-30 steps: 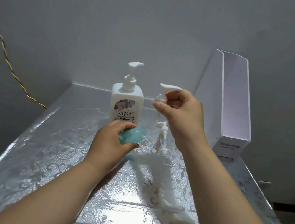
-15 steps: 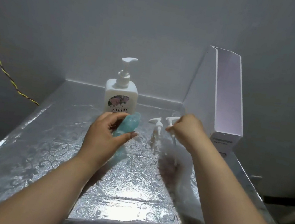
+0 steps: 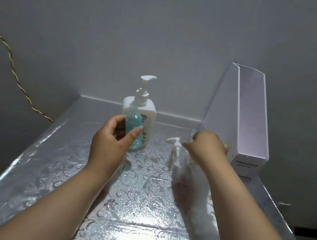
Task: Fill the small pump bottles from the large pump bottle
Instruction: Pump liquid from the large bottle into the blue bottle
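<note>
We saw the left hand [image 3: 108, 145] raised over the foil-covered table [image 3: 57, 168], thumb and fingers curled round the small teal bottle [image 3: 132, 122], which was held nearly upright in the air just in front of the large pump bottle [image 3: 150, 114] at the back. The right hand [image 3: 205, 146] was low beside the white file box [image 3: 254, 119], its fingers curled and blurred; we could not tell whether it gripped anything. A small white pump bottle [image 3: 175, 151] stood just left of it.

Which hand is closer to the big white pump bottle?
Left. The left hand holds a teal bottle just in front of the big pump bottle; the right hand sits farther right, by a small clear bottle.
</note>
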Demonstrator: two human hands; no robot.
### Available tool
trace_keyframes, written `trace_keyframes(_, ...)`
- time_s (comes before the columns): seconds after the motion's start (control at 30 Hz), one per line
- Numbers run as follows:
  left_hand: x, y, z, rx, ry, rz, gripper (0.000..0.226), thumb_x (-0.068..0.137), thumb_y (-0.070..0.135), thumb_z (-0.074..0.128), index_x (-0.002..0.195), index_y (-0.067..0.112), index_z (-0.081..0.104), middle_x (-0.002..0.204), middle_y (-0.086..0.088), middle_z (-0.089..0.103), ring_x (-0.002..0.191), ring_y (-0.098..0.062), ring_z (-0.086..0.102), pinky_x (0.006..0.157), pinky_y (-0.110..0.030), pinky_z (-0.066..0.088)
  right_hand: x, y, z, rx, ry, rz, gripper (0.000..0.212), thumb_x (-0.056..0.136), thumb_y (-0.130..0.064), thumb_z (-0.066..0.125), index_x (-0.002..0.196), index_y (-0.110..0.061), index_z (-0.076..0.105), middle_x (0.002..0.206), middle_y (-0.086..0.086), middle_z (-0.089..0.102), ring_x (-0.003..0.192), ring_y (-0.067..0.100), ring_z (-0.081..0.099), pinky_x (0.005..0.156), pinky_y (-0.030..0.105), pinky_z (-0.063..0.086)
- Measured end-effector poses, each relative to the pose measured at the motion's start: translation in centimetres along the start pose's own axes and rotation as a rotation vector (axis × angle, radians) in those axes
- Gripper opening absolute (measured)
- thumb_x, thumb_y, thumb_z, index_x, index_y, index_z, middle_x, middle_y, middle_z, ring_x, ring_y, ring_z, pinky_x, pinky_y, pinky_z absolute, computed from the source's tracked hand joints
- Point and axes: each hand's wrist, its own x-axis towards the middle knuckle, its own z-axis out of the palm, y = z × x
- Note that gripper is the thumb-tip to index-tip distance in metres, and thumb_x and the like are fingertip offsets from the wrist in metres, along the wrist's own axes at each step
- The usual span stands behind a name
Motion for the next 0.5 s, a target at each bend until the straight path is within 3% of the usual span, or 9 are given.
trace_keyframes(0.1, 1.8, 1.0, -0.7, -0.038, 0.056, 0.046, 0.019, 0.084, 0.028, 0.069, 0.1, 0.035, 0.061, 0.099, 0.011, 0.07, 0.091, -0.005, 0.066, 0.074, -0.018, 0.052, -0.1, -2.4, -1.6, 0.092, 0.05, -0.1, 0.027, 0.086, -0.037, 0.057, 0.105, -0.02, 0.068, 0.109, 0.002, 0.068, 0.108, 0.027, 0.057, 0.084, 0.033, 0.031)
trace_keyframes(0.23, 4.8, 1.6, -1.9, -0.036, 0.134, 0.118, 0.016, 0.083, 0.036, 0.068, 0.098, 0.037, 0.062, 0.095, 0.012, 0.07, 0.088, -0.004, 0.065, 0.079, -0.026, 0.05, -0.1, -5.7, -2.9, 0.192, 0.046, -0.209, 0.033, 0.088, -0.04, 0.058, 0.116, -0.024, 0.063, 0.117, -0.003, 0.066, 0.115, 0.023, 0.056, 0.1, 0.037, 0.033)
trace_keyframes(0.37, 7.1, 2.1, -2.5, -0.035, 0.192, 0.198, 0.018, 0.089, 0.028, 0.065, 0.099, 0.042, 0.059, 0.092, 0.012, 0.067, 0.083, -0.003, 0.061, 0.073, -0.016, 0.047, 0.4, -8.0, -3.7, 0.259, 0.103, -0.284, 0.036, 0.088, -0.04, 0.058, 0.12, -0.024, 0.063, 0.121, -0.004, 0.064, 0.116, 0.02, 0.056, 0.105, 0.038, 0.035)
trace_keyframes(0.43, 8.1, 1.8, -2.6, -0.01, 0.195, 0.213, 0.022, 0.089, 0.03, 0.064, 0.106, 0.042, 0.058, 0.098, 0.009, 0.067, 0.089, -0.007, 0.062, 0.074, -0.013, 0.047, 0.7, -8.9, -4.4, 0.294, 0.139, -0.302, 0.035, 0.088, -0.045, 0.057, 0.113, -0.022, 0.066, 0.116, -0.003, 0.067, 0.113, 0.021, 0.058, 0.103, 0.038, 0.038)
trace_keyframes(0.5, 8.8, 1.1, -2.6, 0.024, 0.191, 0.209, 0.034, 0.087, 0.036, 0.065, 0.119, 0.031, 0.058, 0.11, 0.003, 0.067, 0.099, -0.011, 0.063, 0.081, -0.016, 0.047, 0.9, -9.8, -5.2, 0.337, 0.164, -0.311, 0.039, 0.088, -0.052, 0.053, 0.092, -0.018, 0.07, 0.095, 0.001, 0.07, 0.098, 0.024, 0.062, 0.092, 0.036, 0.043)
